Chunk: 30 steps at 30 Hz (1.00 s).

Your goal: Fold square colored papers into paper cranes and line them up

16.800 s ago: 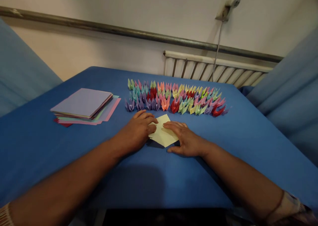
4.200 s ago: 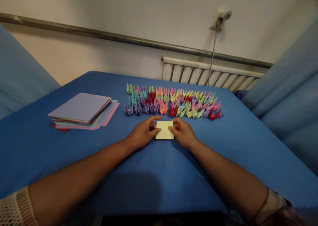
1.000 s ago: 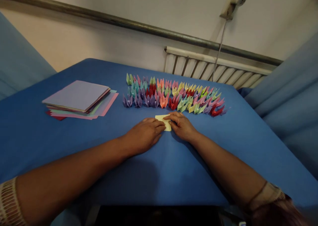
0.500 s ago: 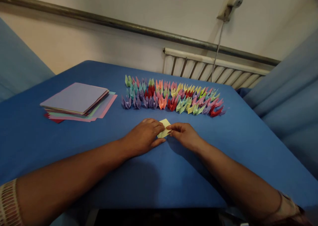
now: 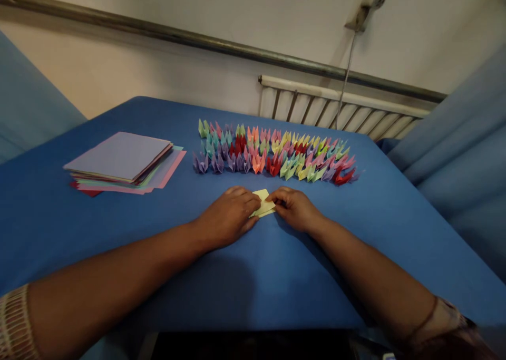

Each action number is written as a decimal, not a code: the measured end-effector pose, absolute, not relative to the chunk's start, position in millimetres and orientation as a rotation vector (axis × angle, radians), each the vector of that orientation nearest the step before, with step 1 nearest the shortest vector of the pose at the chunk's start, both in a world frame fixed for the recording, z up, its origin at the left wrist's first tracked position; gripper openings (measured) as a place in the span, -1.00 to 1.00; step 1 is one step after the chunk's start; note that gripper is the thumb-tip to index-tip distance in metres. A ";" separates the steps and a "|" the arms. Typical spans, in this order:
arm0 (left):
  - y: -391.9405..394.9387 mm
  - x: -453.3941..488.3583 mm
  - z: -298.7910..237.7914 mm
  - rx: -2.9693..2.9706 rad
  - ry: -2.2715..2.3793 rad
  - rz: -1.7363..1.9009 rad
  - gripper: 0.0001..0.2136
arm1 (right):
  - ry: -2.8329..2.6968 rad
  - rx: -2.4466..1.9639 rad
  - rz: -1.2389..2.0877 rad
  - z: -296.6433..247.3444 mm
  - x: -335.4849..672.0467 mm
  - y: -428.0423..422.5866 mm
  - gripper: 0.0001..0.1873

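Observation:
A small folded piece of pale yellow origami paper (image 5: pixel 262 208) lies on the blue-covered table, between my two hands. My left hand (image 5: pixel 233 212) holds its left side, fingers on top and thumb at the near edge. At the right side, my right hand (image 5: pixel 294 207) pinches a flap of the paper between thumb and fingers. Just beyond the hands stand rows of folded paper cranes (image 5: pixel 258 162) in many colours. The fingertips cover parts of the yellow paper.
A stack of coloured paper sheets (image 5: pixel 118 157) sits on the left of the blue table (image 5: pixel 190 297). Behind the table are a wall pipe (image 5: pixel 221 46), a radiator (image 5: pixel 316 107) and a socket with a cord (image 5: pixel 361 12). Blue curtains (image 5: pixel 466 154) hang at both sides.
My right hand has shifted slightly, and the yellow paper's outline has changed: its lower right edge now shows a separate layer. My left hand stays nearly in place.

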<state>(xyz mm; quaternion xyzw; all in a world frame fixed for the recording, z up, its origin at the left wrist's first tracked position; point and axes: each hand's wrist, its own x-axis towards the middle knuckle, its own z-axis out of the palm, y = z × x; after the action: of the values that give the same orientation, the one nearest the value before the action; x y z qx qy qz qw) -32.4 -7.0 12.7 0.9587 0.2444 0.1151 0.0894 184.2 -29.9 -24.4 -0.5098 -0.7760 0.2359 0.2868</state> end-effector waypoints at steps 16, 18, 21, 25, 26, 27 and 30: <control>3.0 -33.2 -0.8 2.633 0.852 0.411 -0.87 | -2.009 -1.405 0.701 -25.0 190.6 -26.7 -0.91; 3.2 -32.7 -1.7 2.625 0.874 0.427 -0.88 | -1.993 -1.450 0.687 -23.6 188.9 -28.5 -0.92; 3.4 -32.1 -3.7 2.619 0.900 0.455 -0.90 | -2.007 -1.510 0.641 -21.6 185.2 -31.3 -0.91; 5.1 -30.5 -4.8 2.600 0.936 0.464 -0.93 | -2.067 -1.619 0.534 -18.6 180.3 -33.3 -0.90; 5.8 -30.1 -4.6 2.609 0.924 0.455 -0.91 | -2.085 -1.646 0.496 -17.3 178.8 -34.3 -0.92; 6.4 -29.8 -4.2 2.624 0.905 0.442 -0.90 | -2.101 -1.664 0.444 -15.6 177.0 -35.9 -0.94; 7.8 -30.6 -2.2 2.673 0.844 0.398 -0.87 | -2.197 -1.613 0.228 -9.6 169.3 -44.0 -0.76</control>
<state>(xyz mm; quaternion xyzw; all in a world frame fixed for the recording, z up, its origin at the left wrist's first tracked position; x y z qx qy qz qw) -30.6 7.8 -2.2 0.9329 0.2944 0.1388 0.1545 169.3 -44.0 -9.6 -0.5777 -0.7868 0.0817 0.2016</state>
